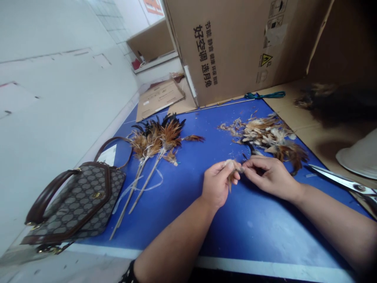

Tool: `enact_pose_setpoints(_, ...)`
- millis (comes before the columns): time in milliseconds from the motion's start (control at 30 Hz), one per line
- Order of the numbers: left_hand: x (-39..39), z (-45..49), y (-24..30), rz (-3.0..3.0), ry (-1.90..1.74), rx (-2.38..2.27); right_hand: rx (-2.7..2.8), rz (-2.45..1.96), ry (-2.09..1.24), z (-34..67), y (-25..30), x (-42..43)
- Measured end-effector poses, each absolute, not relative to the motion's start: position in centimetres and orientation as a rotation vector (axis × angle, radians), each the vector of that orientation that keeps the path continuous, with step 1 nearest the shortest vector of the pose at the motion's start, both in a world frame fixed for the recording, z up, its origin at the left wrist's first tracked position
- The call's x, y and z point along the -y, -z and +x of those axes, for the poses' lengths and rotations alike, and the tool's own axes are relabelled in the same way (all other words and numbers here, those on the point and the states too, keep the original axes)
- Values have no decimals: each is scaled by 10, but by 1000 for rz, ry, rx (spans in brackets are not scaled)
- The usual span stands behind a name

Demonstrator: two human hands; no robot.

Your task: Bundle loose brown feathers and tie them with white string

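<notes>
- Over the blue mat (182,165), the left hand (216,184) pinches a small tuft of feathers (232,169), fingers closed on it so the stems stay bunched
- The right hand (269,177) meets it, fingertips nipped narrow on the same tuft
- Loose feathers (265,135) lie just beyond the tuft, within reach; finished feather sticks (153,149) rest well to its left, a handbag (76,200) further left, scissors (341,181) to its right
</notes>
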State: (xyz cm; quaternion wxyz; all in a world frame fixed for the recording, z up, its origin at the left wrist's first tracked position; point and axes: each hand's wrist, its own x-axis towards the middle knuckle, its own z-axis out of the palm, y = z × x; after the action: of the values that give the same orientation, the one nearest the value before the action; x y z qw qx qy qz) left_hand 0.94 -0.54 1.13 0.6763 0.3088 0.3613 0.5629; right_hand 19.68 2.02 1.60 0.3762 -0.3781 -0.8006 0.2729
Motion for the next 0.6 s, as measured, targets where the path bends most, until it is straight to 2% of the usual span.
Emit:
enact_pose_setpoints(433,8,7,-8,785,-1101,-839,1958,-985,-872,198,-26,-21)
enact_pose_setpoints(600,8,9,-1,834,-1137,-922,1973,-1036,-835,198,-25,-20)
